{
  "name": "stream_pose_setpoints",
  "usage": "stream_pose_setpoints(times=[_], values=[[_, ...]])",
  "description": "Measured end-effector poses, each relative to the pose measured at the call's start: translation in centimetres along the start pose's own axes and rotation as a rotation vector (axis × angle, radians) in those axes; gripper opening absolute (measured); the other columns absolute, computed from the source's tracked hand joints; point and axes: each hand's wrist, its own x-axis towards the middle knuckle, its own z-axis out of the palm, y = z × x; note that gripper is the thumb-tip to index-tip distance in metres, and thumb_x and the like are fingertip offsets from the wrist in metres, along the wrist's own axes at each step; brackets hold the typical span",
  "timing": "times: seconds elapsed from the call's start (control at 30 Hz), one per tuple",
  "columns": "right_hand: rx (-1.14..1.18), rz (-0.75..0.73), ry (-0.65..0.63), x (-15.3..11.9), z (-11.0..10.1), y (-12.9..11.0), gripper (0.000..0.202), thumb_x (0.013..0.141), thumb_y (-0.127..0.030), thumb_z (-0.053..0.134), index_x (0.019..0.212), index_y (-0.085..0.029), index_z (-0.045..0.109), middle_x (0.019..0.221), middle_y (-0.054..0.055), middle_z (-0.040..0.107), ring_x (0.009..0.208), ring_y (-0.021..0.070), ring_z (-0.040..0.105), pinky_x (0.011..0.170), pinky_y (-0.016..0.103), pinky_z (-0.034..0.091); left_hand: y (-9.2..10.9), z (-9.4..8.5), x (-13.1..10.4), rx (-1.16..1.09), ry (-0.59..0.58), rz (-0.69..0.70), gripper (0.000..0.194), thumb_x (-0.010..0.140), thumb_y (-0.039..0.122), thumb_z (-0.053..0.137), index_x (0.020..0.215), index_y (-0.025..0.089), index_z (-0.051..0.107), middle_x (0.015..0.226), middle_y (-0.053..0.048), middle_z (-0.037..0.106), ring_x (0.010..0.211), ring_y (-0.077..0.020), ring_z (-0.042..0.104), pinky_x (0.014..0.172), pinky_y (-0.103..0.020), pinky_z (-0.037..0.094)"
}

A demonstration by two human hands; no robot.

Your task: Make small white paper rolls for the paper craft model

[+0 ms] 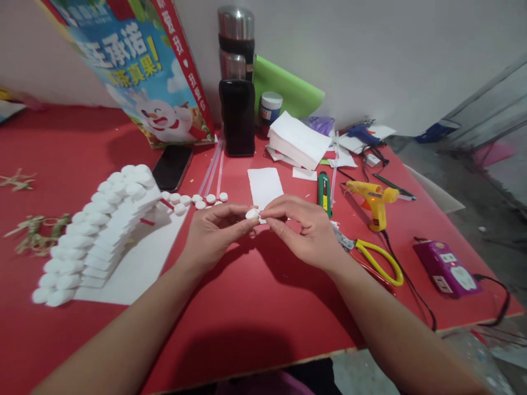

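Between the fingertips of my left hand point(218, 230) is a small white oval piece point(252, 214). My right hand point(302, 227) meets it from the right, its thumb and fingers pinched at the piece's edge; anything else between them is too small to tell. Both hands are above the red table point(247, 307), in front of a white paper sheet point(264, 186). To the left, a curved stepped model point(102, 230) of white card and rounded white pieces stands on a white sheet point(158, 269). Several small white discs point(185, 199) lie beside it.
A yellow glue gun point(374, 200), pliers point(381, 263), a green cutter point(324, 193) and a purple box point(447, 269) lie right. Behind are a phone point(237, 118), a steel flask point(236, 38), stacked paper point(300, 140) and a printed box point(144, 71).
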Motion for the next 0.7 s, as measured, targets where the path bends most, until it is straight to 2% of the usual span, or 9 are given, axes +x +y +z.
stream_pose_setpoints(times=[0.23, 0.4, 0.57, 0.63, 0.7], values=[[0.071, -0.007, -0.026, 0.0, -0.1, -0.3, 0.018, 0.101, -0.017, 0.06, 0.105, -0.024, 0.076, 0.098, 0.007, 0.075, 0.092, 0.0197, 0.071, 0.08, 0.037, 0.057, 0.0, -0.3, 0.1, 0.003, -0.023, 0.055, 0.018, 0.074, 0.028, 0.094, 0.084, 0.021, 0.082, 0.076, -0.002, 0.077, 0.067, -0.016, 0.073, 0.066, -0.027, 0.06], [0.195, 0.176, -0.022, 0.2, -0.2, -0.2, 0.019, 0.1, -0.022, 0.059, 0.097, -0.025, 0.078, 0.096, 0.005, 0.071, 0.085, 0.0169, 0.066, 0.072, 0.033, 0.053, 0.8, -0.2, -0.1, 0.133, -0.023, 0.151, 0.016, 0.071, 0.025, 0.095, 0.081, 0.021, 0.082, 0.076, -0.001, 0.078, 0.067, -0.0157, 0.071, 0.064, -0.026, 0.058], [0.343, 0.367, -0.027, 0.2, 0.0, 0.0, 0.008, 0.092, -0.018, 0.066, 0.09, -0.021, 0.072, 0.084, 0.0, 0.07, 0.073, 0.0128, 0.062, 0.068, 0.029, 0.05, 0.8, 0.0, -0.3, 0.13, -0.047, 0.211, 0.02, 0.069, 0.025, 0.097, 0.082, 0.021, 0.083, 0.079, -0.001, 0.08, 0.07, -0.0165, 0.073, 0.068, -0.027, 0.06], [0.332, 0.367, -0.029, 0.2, 0.1, 0.1, 0.006, 0.091, -0.017, 0.067, 0.089, -0.02, 0.071, 0.084, 0.001, 0.071, 0.074, 0.0131, 0.063, 0.069, 0.028, 0.051, 0.6, 0.1, -0.4, 0.113, -0.053, 0.192, 0.022, 0.068, 0.027, 0.098, 0.082, 0.02, 0.082, 0.079, -0.002, 0.08, 0.071, -0.0171, 0.073, 0.068, -0.027, 0.06], [0.263, 0.292, -0.004, 0.1, 0.2, 0.1, 0.006, 0.092, -0.017, 0.067, 0.091, -0.02, 0.072, 0.086, 0.001, 0.072, 0.075, 0.0134, 0.064, 0.067, 0.028, 0.051, 0.5, 0.1, -0.3, 0.086, -0.038, 0.164, 0.023, 0.067, 0.028, 0.098, 0.082, 0.019, 0.082, 0.079, -0.002, 0.08, 0.07, -0.0174, 0.074, 0.068, -0.027, 0.061]])
